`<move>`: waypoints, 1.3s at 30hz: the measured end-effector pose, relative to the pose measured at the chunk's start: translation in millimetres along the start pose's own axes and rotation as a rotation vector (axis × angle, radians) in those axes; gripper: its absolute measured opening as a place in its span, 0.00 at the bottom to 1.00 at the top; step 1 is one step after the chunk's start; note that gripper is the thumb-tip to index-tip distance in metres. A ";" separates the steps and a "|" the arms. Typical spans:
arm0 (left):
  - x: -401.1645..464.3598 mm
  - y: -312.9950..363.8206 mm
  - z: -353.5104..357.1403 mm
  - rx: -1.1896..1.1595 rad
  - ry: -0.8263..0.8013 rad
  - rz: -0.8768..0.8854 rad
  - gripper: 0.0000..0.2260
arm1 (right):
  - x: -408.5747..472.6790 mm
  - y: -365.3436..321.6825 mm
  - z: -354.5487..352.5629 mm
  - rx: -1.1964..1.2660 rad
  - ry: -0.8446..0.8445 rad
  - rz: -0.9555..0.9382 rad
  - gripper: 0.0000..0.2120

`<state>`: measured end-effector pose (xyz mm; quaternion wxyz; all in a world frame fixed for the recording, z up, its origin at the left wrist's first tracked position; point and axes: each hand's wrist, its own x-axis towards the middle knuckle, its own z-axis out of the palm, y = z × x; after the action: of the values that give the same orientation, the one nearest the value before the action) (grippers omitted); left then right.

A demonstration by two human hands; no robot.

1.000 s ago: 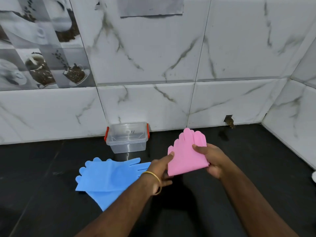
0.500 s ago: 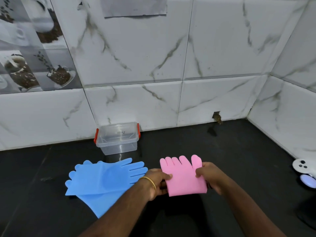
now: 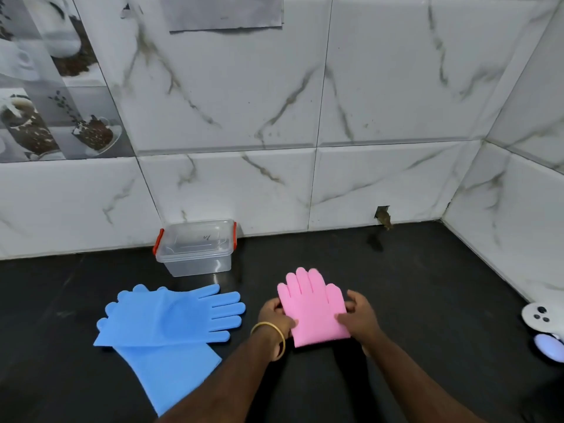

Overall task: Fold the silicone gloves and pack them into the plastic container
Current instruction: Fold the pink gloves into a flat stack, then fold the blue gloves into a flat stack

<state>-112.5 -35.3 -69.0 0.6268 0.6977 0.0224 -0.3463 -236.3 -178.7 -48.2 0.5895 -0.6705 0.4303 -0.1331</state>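
Observation:
A folded pink glove (image 3: 312, 308) lies on the black counter (image 3: 427, 285), fingers pointing toward the wall. My left hand (image 3: 274, 319) grips its left edge and my right hand (image 3: 360, 319) presses on its right edge. Two blue gloves (image 3: 171, 319) lie overlapped to the left, one across the other, unfolded. A clear plastic container (image 3: 195, 248) with red clips and its lid on stands against the wall behind the blue gloves.
White marble tiles form the back wall and the right wall (image 3: 518, 209), meeting in a corner. A white controller (image 3: 538, 315) and a pale rounded object (image 3: 549, 346) sit at the counter's right edge. A small hole (image 3: 383, 215) shows low in the back wall.
The pink glove was held up in the air and now lies flat on the counter under both hands. The view has shifted right and down.

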 end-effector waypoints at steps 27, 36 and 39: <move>-10.3 50.2 -248.5 0.446 0.471 0.252 0.13 | -58.5 -29.3 122.6 -0.584 0.249 -0.264 0.41; -2.9 42.7 -319.6 0.780 0.476 -0.089 0.27 | -82.3 -11.0 186.0 -0.588 -0.016 -0.287 0.37; -2.5 49.3 -321.9 0.767 0.555 -0.090 0.25 | -86.7 -10.5 200.3 -0.398 -0.102 -0.127 0.29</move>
<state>55.1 241.7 -33.6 0.2785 0.9433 0.0899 -0.1569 -146.0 19.7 -64.3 0.4569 -0.8053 0.3748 -0.0483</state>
